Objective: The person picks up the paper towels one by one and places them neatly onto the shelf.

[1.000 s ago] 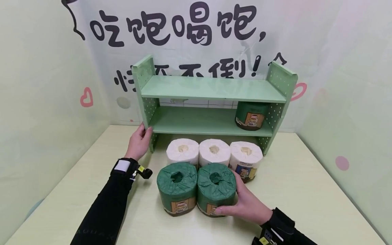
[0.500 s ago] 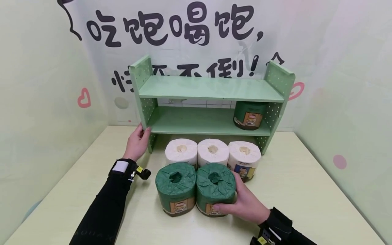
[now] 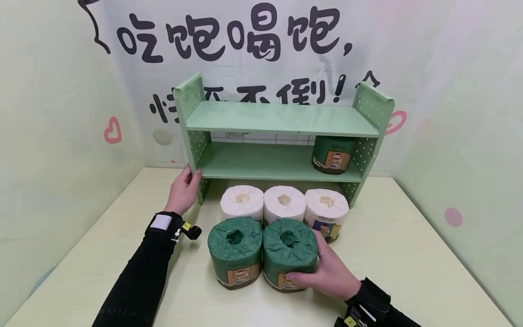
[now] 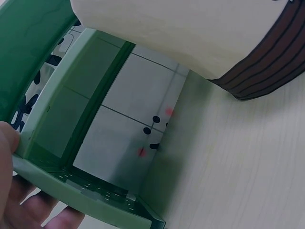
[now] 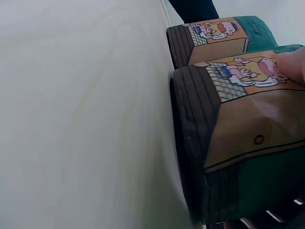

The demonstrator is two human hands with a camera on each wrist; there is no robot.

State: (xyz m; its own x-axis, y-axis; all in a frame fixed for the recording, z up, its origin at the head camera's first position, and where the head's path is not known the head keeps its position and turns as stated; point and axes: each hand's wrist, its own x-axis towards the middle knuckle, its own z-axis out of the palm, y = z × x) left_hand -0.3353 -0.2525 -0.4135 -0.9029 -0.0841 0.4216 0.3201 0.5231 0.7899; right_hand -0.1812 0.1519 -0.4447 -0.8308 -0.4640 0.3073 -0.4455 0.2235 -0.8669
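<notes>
My right hand [image 3: 328,270] holds the right one of two green-wrapped toilet paper rolls [image 3: 289,245], thumb across its printed front and fingers round its right side. A dark gap shows along that roll's bottom edge [image 5: 190,143] in the right wrist view. The other green roll [image 3: 234,252] stands close beside it on its left. With my left hand [image 3: 184,190] I grip the left side panel of a green two-tier shelf rack [image 3: 269,163]. In the left wrist view the thumb [image 4: 8,136] lies on one side of the panel and the fingertips show on the other.
Three white toilet paper rolls [image 3: 284,202] stand in a row behind the green ones, in front of the rack. Another green roll [image 3: 333,154] sits at the right end of the middle shelf. A lettered backdrop [image 3: 245,45] hangs behind the pale table [image 3: 392,236].
My right hand and the roll in it have shifted slightly to the right over the last half second. The left hand keeps its place on the rack.
</notes>
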